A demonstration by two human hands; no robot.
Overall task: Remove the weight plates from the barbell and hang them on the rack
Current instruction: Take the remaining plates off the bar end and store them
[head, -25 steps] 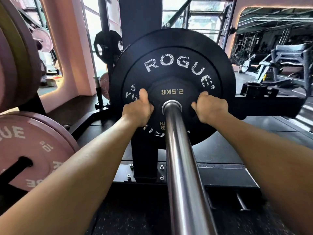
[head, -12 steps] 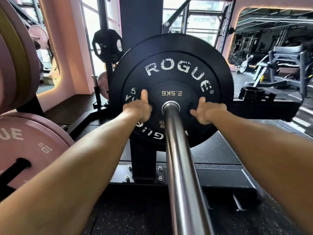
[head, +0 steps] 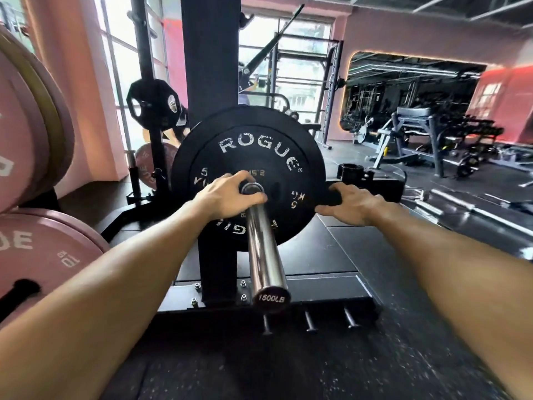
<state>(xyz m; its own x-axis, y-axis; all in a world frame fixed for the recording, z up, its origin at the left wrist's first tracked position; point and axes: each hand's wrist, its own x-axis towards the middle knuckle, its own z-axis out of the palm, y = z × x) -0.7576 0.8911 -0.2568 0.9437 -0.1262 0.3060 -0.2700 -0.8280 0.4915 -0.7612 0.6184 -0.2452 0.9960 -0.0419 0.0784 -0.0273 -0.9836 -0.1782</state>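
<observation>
Left grip (head: 227,197): fingers curled over the hub of the black plate stack, at the small 2.5 kg plate (head: 253,176) just beside the barbell sleeve (head: 264,241); that plate is largely hidden by the hand, so whether it is actually gripped cannot be told. Right grip (head: 350,204): fingers and thumb closed on the right edge of the 5 kg ROGUE plate (head: 256,145). Progress, as a judgement: early stage. Both black plates remain seated on the sleeve, well back from its chrome end cap marked 1500LB; nothing from this bar shows as hung yet. Remaining: slide the plates off the sleeve and hang them on the rack (head: 212,67). The large plate is matte black with worn white lettering. Pink plates (head: 43,255) sit on storage pegs at left.
</observation>
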